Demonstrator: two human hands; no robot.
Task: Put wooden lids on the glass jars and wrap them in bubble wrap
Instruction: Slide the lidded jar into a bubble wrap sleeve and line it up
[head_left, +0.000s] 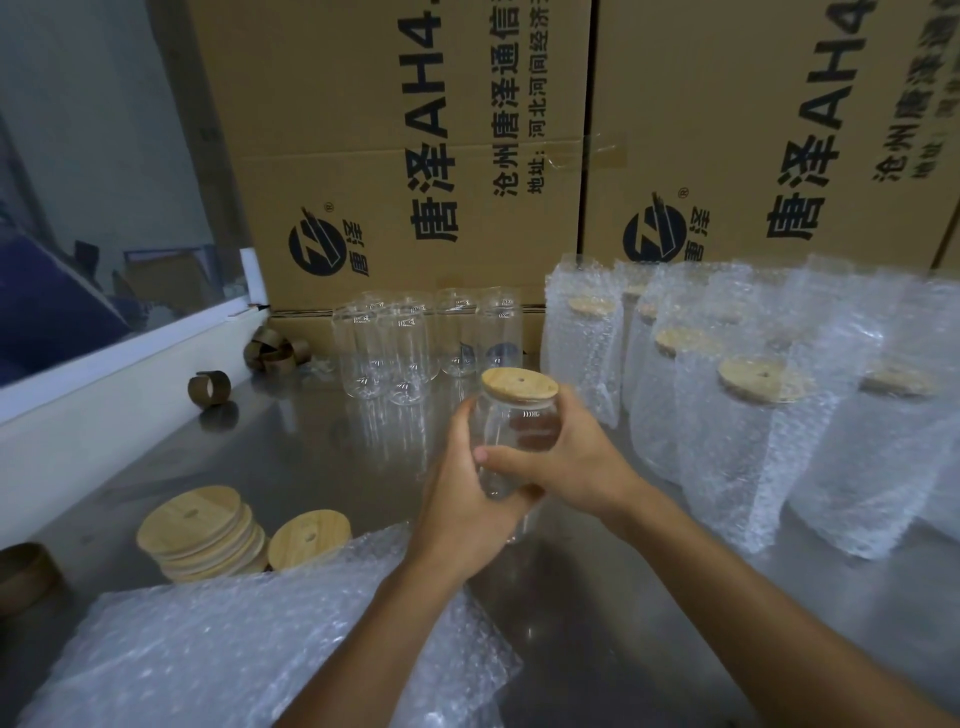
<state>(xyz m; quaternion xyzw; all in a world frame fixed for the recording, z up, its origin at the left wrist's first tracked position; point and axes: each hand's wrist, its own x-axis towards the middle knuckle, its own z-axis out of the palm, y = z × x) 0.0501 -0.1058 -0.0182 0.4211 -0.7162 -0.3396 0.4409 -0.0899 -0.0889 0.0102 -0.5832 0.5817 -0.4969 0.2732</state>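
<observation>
A clear glass jar (506, 447) with a wooden lid (519, 387) on top is held above the steel table, tilted slightly toward me. My left hand (462, 499) grips its lower body from the left. My right hand (566, 457) wraps round it from the right, thumb across the front. Several bare glass jars (400, 353) stand at the back centre. A stack of wooden lids (200, 538) and one leaning lid (309, 538) lie at the left. Bubble wrap sheets (249, 639) lie in front, under my left forearm.
Several jars wrapped in bubble wrap (737, 415) stand in rows at the right. Large cardboard boxes (415, 156) wall off the back. Brown tape cores (210, 387) lie at the back left by a white ledge (114, 364). Bare steel table (311, 441) shows in the middle.
</observation>
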